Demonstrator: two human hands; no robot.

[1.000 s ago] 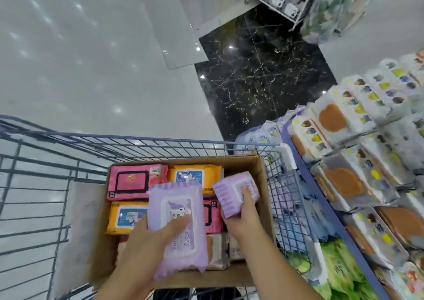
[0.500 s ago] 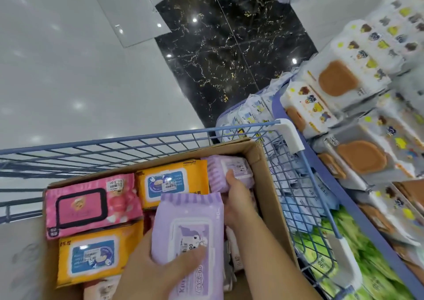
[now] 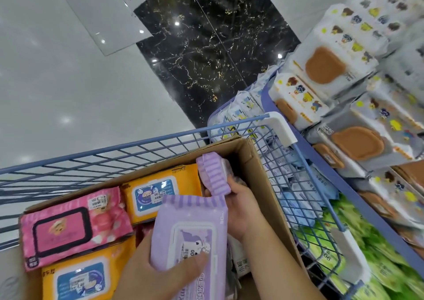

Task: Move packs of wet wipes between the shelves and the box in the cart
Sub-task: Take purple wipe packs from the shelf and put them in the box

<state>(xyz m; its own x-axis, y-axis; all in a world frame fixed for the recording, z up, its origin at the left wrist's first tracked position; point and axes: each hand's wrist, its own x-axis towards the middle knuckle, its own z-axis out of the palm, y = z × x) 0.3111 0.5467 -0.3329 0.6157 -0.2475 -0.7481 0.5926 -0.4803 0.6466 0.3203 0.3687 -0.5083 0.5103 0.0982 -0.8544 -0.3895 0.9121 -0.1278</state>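
Note:
A cardboard box sits in a blue wire cart. My left hand grips a large purple wipes pack flat over the box's middle. My right hand holds a smaller purple pack standing on edge inside the box's far right corner. In the box lie a pink pack and two orange packs. Shelves at the right carry white packs with brown lids and green packs.
Pale blue packs fill a lower shelf bin just beyond the cart's far right corner. The cart's right side stands close against the blue shelf edge. Grey floor tiles and a black marble strip lie beyond the cart.
My right hand has turned the small purple pack onto its edge in the far right corner of the box. The left hand still holds the large pack. The view has come closer.

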